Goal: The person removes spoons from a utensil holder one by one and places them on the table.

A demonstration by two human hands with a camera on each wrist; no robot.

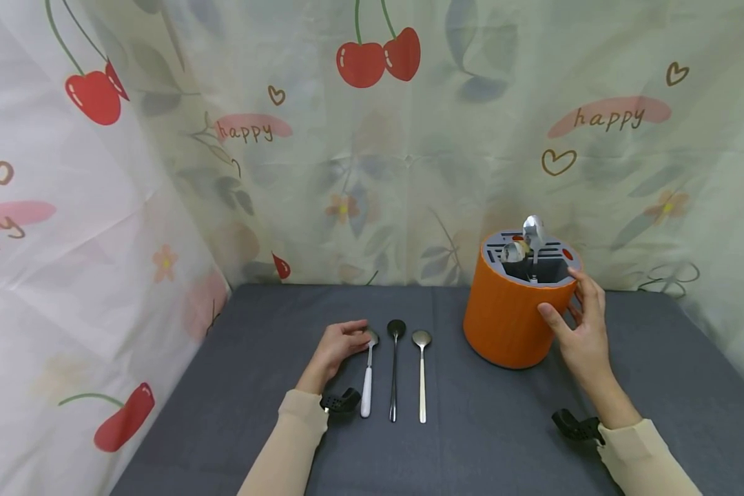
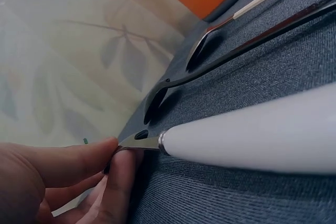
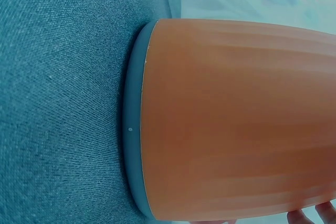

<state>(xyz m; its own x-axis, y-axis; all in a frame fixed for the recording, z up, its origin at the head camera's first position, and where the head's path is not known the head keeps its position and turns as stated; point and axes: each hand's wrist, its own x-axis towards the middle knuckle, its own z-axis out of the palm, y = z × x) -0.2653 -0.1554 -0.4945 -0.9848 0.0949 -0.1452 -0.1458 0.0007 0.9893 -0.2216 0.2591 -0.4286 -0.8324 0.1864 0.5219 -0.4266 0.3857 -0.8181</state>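
My left hand (image 1: 339, 350) pinches the spoon with the white handle (image 1: 366, 394) near its bowl. In the left wrist view, thumb and forefinger meet on the metal neck, and the white handle (image 2: 252, 132) points away from them over the cloth. To its right lie a black spoon (image 1: 394, 375) and a spoon with a cream handle (image 1: 422, 386), both bowl-end away from me. My right hand (image 1: 585, 337) holds the orange utensil holder (image 1: 508, 313) at its right side, thumb on the front wall and fingers at the rim. A silver spoon (image 1: 534, 233) stands bowl-up in the holder.
Beside that spoon, another shiny metal utensil (image 1: 512, 252) pokes out of the slotted grey top. A dark grey cloth (image 1: 471, 441) covers the table. Behind and at the left hangs a printed curtain (image 1: 397, 172) with cherries, reaching the table's back edge.
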